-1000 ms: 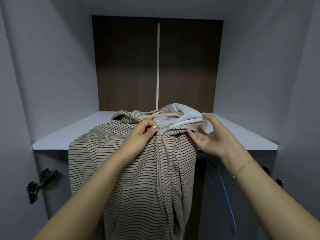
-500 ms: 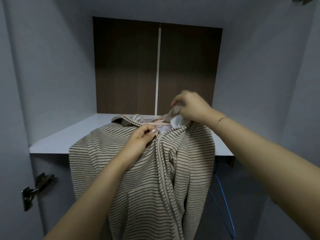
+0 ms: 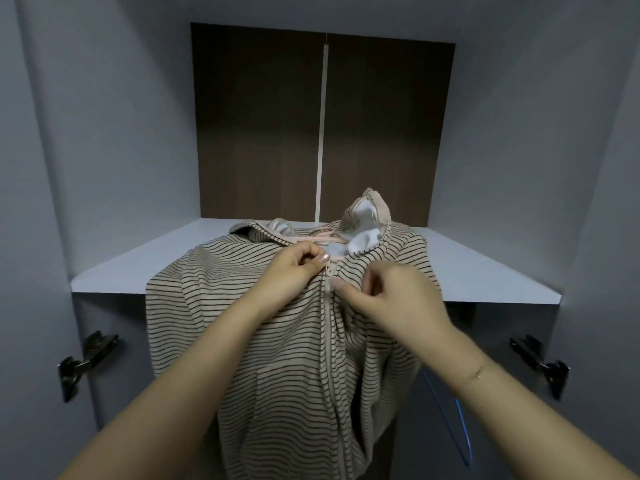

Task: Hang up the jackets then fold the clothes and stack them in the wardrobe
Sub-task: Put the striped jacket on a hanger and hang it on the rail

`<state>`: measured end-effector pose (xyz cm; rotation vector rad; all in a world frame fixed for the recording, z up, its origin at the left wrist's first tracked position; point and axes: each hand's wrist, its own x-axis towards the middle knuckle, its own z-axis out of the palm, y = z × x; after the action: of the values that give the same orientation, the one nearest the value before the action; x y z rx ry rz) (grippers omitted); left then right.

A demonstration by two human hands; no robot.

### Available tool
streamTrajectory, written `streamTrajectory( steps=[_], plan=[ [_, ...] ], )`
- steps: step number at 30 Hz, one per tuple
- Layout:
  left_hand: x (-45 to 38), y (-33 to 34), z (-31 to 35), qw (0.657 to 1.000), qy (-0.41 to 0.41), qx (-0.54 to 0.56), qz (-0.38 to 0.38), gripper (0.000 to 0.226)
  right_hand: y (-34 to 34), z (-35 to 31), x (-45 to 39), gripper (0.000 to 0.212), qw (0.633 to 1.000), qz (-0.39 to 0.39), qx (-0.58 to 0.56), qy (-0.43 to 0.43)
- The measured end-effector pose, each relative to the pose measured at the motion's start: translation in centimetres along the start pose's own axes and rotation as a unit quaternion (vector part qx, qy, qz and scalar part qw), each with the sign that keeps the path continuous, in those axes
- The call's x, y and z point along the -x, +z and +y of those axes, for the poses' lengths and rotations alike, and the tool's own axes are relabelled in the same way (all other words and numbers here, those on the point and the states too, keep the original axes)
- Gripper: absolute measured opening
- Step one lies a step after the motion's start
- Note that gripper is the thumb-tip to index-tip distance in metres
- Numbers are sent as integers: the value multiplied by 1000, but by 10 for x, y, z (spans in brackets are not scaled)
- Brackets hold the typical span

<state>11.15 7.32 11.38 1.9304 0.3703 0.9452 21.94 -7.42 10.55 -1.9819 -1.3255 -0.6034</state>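
1. We're looking straight into the wardrobe, grey side walls left and right, a dark wood-grain back panel split by a pale vertical strip
2. The striped jacket dominates the middle: beige with thin dark stripes, its upper part lying over the front edge of the shelf, its body hanging down below that edge
3. The hood sits on the shelf, pale lining showing, one side standing up, pink drawstrings lying across the opening
4. Left hand is at the collar, fingers curled, pinching the fabric just left of the zip top
5. Right hand is just across the zip, fingers curled, thumb and forefinger pinching the cloth on the right side; a thin bracelet on that wrist
6. The two hands are near each other, either side of the zip line
7. A blue hanger peeks out low on the right, partly behind the jacket
8. Dark metal hinges, one at the left, one at the right
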Motion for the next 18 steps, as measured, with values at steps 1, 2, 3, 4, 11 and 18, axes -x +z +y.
streamTrajectory(
  steps=[1, 2, 3, 4, 11, 18],
  plan=[
    [0, 0, 2, 1000, -1, 0, 4, 10, 9, -7, 3, 60, 997, -13, 70, -12],
    [0, -1, 3, 1000, -1, -3, 8, 11, 18, -13, 5, 57, 993, -17, 116, -26],
    [-1, -2, 4, 1000, 2, -12, 12, 13, 24, -17, 5, 51, 990, -16, 136, -39],
    [-3, -4, 5, 1000, 5, -26, 17, 14, 28, -19, 4, 42, 989, -14, 137, -47],
    [-30, -38, 16, 984, -9, -83, 160, 19, 36, -16, 19, 28, 990, -80, 59, -100],
    [-23, -38, 13, 988, -5, -101, 116, 20, 33, -41, -13, 50, 997, -35, 56, -29]
  ],
)
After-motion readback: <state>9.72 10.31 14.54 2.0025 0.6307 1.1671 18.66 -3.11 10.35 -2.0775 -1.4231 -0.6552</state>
